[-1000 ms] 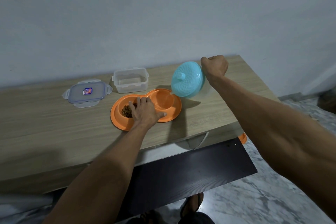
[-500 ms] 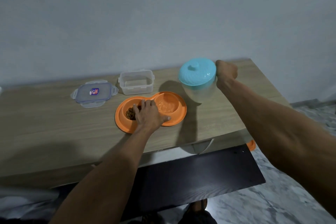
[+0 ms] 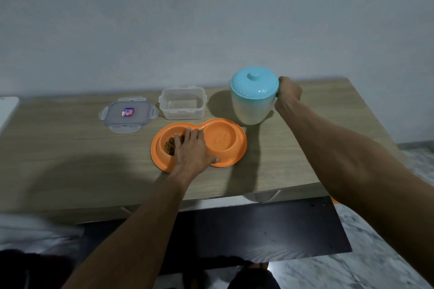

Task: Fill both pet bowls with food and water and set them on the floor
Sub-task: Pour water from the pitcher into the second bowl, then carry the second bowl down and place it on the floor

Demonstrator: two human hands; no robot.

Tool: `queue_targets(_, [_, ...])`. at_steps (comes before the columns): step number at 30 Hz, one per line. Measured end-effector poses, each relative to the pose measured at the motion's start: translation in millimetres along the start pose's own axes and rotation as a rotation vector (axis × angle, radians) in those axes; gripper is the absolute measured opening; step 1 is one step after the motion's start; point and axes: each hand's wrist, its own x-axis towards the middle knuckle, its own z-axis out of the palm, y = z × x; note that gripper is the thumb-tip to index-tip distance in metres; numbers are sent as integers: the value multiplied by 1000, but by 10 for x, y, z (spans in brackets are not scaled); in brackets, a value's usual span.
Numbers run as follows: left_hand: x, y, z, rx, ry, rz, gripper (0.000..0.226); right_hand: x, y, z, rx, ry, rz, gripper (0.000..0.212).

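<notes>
An orange double pet bowl (image 3: 238,152) lies on the wooden table (image 3: 293,148). Brown kibble (image 3: 170,144) fills its left well; whether the right well holds water I cannot tell. My left hand (image 3: 191,151) lies flat across the middle of the bowl, fingers spread, pressing on its rim. A translucent jug with a turquoise lid (image 3: 252,96) stands upright just behind the bowl's right end. My right hand (image 3: 287,92) is closed around the jug's handle on its right side.
An empty clear food container (image 3: 181,107) sits behind the bowl, its lid (image 3: 128,114) with a small sticker to the left. A white object (image 3: 5,110) shows at the table's left edge. A dark panel (image 3: 270,230) lies below the front edge, over marble floor (image 3: 387,265).
The jug was tilted over the bowl's right well; my right hand has swung it upright and set it down behind the bowl. My left hand stayed on the bowl.
</notes>
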Motion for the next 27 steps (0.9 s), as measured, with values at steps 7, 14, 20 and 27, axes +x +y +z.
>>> queue_targets(7, [-3,-20,37,10,25,6,98,57,72,34,36,-3,46,12])
queue_targets(14, [1,-34,44,-16,1,12,100,16,88,-67,33,-1,34,21])
queue_targets(20, [-61,-173,25,-237,132,-58,98,-101,232,-319,-77,94,76,30])
queue_targets(27, [-129,-632,-13,-362,241,-483,85,-475,954,-342,-303,-30,134,61])
